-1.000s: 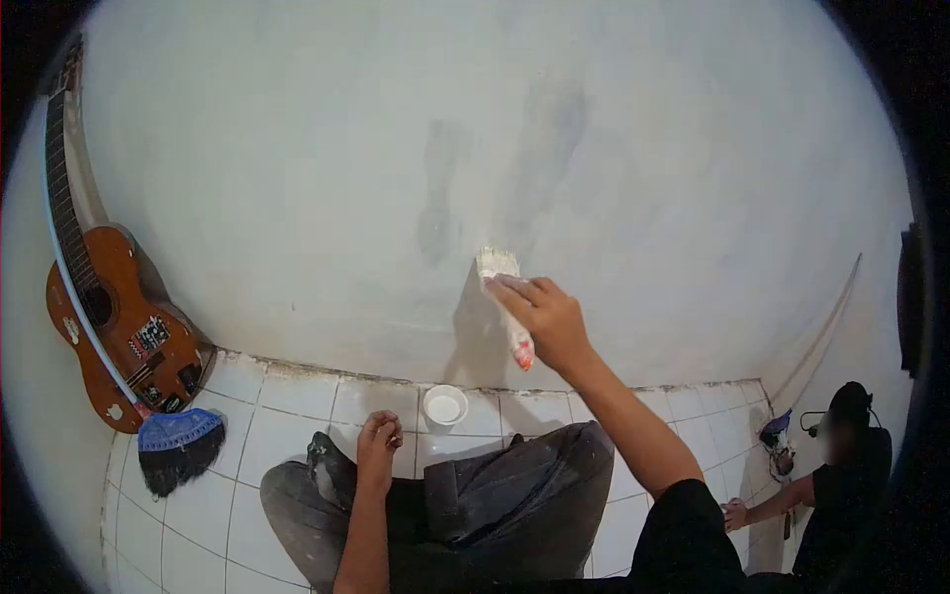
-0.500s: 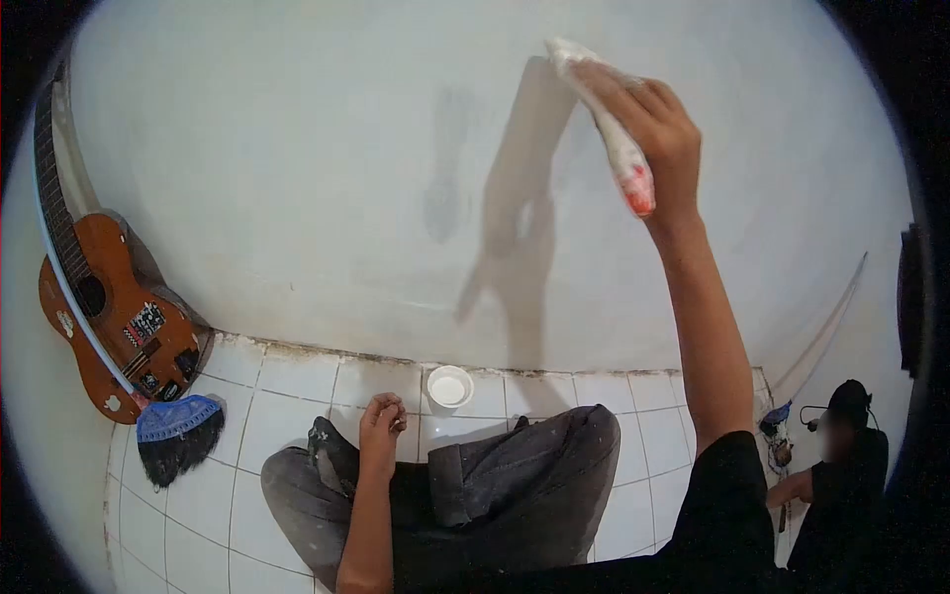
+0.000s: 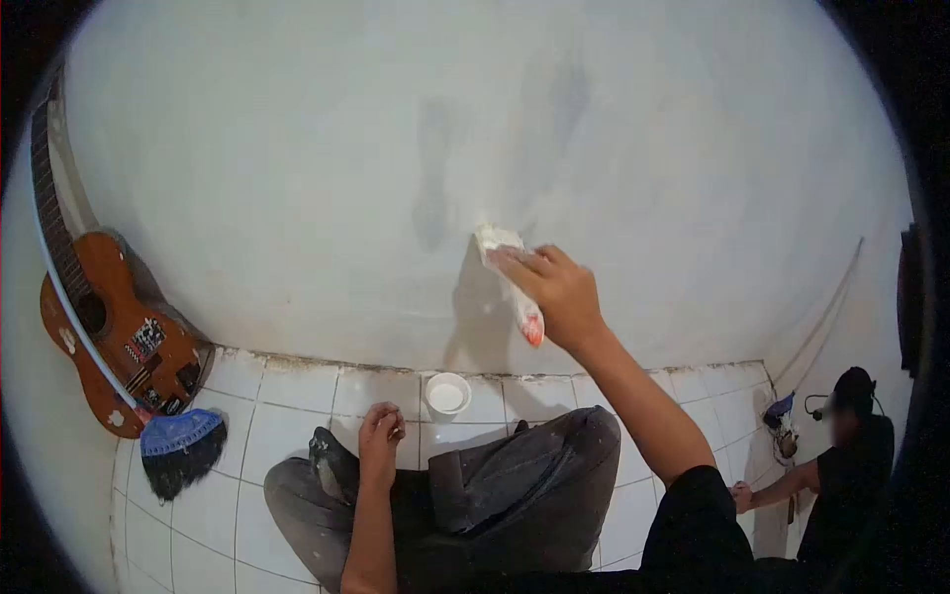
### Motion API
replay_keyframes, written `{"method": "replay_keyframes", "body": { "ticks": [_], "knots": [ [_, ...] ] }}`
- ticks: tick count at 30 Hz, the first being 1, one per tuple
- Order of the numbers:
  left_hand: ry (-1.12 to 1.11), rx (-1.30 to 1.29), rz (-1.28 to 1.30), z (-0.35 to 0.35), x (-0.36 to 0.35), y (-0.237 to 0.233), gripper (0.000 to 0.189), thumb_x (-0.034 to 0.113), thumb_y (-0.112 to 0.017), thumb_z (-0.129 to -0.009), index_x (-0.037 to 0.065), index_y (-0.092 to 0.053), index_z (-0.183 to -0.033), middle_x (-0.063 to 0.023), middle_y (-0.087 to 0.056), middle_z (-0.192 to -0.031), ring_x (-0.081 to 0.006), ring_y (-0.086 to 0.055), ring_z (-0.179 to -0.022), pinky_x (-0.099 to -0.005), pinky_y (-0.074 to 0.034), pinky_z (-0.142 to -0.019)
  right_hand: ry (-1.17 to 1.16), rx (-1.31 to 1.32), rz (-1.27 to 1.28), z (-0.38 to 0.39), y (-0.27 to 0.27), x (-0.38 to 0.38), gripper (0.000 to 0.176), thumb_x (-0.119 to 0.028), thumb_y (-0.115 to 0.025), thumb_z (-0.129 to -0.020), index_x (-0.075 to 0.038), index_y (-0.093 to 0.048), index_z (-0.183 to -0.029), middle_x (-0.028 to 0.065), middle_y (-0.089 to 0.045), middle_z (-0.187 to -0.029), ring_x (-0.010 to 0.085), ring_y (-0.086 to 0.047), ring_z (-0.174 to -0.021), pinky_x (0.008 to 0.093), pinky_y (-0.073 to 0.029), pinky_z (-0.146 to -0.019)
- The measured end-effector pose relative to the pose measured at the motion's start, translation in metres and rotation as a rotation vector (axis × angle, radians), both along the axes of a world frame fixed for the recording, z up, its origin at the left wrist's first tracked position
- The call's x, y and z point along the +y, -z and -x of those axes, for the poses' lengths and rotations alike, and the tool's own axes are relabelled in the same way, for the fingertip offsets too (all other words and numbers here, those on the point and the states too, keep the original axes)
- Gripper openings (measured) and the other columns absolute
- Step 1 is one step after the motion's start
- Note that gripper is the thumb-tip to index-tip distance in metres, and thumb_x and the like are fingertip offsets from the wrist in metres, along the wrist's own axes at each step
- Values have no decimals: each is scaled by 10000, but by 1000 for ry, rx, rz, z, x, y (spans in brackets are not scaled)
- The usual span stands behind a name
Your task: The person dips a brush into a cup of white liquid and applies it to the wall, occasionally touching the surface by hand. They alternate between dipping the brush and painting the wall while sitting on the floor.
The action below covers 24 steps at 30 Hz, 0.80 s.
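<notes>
A paintbrush [image 3: 529,323] with a white-coated body and a red-orange handle tip is in my right hand [image 3: 564,294]. Its pale bristle end touches or nearly touches the white wall [image 3: 327,178], angled up and left, with a shadow beneath. Low over my left knee, my left hand [image 3: 382,432] has its fingers curled; whether something small is in them cannot be made out. The nearest object to it is a white bowl [image 3: 448,394] on the tiled floor by the wall base. Damp-looking grey patches mark the wall above the brush.
At the left a brown guitar [image 3: 124,327] leans in the corner, with a blue broom [image 3: 183,445] in front of it. On the right sits another person [image 3: 853,455] in black, one arm stretched out. A second blue-headed tool [image 3: 780,408] leans near that person.
My right hand has moved down and left along the wall with the brush. The other person's arm now reaches further left. My left hand has barely moved.
</notes>
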<state>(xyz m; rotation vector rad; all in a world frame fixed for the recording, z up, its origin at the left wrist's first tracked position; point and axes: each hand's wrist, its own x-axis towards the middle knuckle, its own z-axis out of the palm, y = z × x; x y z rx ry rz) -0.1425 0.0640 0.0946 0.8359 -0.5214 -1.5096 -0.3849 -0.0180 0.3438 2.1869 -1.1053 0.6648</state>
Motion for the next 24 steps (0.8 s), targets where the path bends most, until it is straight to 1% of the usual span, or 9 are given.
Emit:
{"method": "replay_keyframes", "body": {
  "ticks": [5,8,10,11,13,14,15,19,24],
  "knots": [
    [13,-36,39,-1,-5,17,64,81,-550,-903,85,-557,-966,-12,-549,-875,-118,-521,-746,-256,-414,-669,-74,-155,138,12,-85,-24,389,-130,-668,-720,-263,-691,-1085,0,-708,-948,212,-637,-830,340,-530,-610],
    [-4,6,27,1,-1,6,56,76,-539,-906,84,-552,-960,-12,-534,-856,-121,-513,-732,-257,-407,-662,-37,-139,266,11,-132,-30,347,-134,-684,-726,-235,-706,-1058,4,-713,-913,217,-644,-799,335,-531,-629],
    [-9,-11,19,1,-2,9,61,74,-538,-909,85,-554,-966,-15,-533,-856,-122,-511,-733,-261,-411,-664,-195,-145,494,5,-150,-27,265,-27,-678,-781,-116,-721,-1026,19,-723,-1017,200,-627,-732,305,-523,-651],
    [-8,-26,21,1,-2,10,66,73,-536,-911,85,-556,-972,-17,-532,-857,-124,-510,-734,-265,-414,-665,-192,-148,490,6,-153,-32,265,-27,-678,-781,-116,-721,-1026,19,-723,-1017,200,-627,-732,305,-523,-651],
    [4,-23,26,0,-3,12,71,75,-537,-913,85,-557,-980,-19,-537,-863,-124,-512,-743,-264,-418,-673,-184,-143,679,12,-155,-40,337,-112,-703,-728,-192,-711,-1055,14,-723,-891,209,-652,-790,323,-541,-659],
    [12,-16,34,0,-3,12,77,77,-538,-914,84,-559,-988,-21,-541,-869,-124,-514,-751,-264,-422,-682,-136,-110,642,18,-148,-43,385,-92,-678,-734,-205,-697,-1101,6,-721,-973,221,-650,-825,319,-550,-676],
    [12,-18,27,0,-2,9,77,77,-538,-914,84,-559,-988,-21,-541,-869,-124,-514,-751,-264,-422,-682,-135,-112,635,17,-132,-44,385,-92,-678,-734,-205,-697,-1101,6,-721,-973,221,-650,-825,319,-550,-676],
    [-2,-12,37,0,-1,8,86,73,-541,-914,66,-556,-998,-22,-547,-880,-123,-515,-759,-261,-427,-690,12,-68,370,11,-26,-33,503,-68,-627,-725,-216,-648,-1204,-11,-668,-1166,244,-635,-914,324,-564,-654],
    [10,-23,34,1,-1,10,79,72,-543,-912,65,-555,-990,-20,-550,-887,-122,-515,-759,-258,-425,-687,-77,-219,67,6,84,5,528,-79,-635,-703,-178,-640,-1222,10,-671,-1166,228,-633,-924,335,-565,-679]
  ]
}}
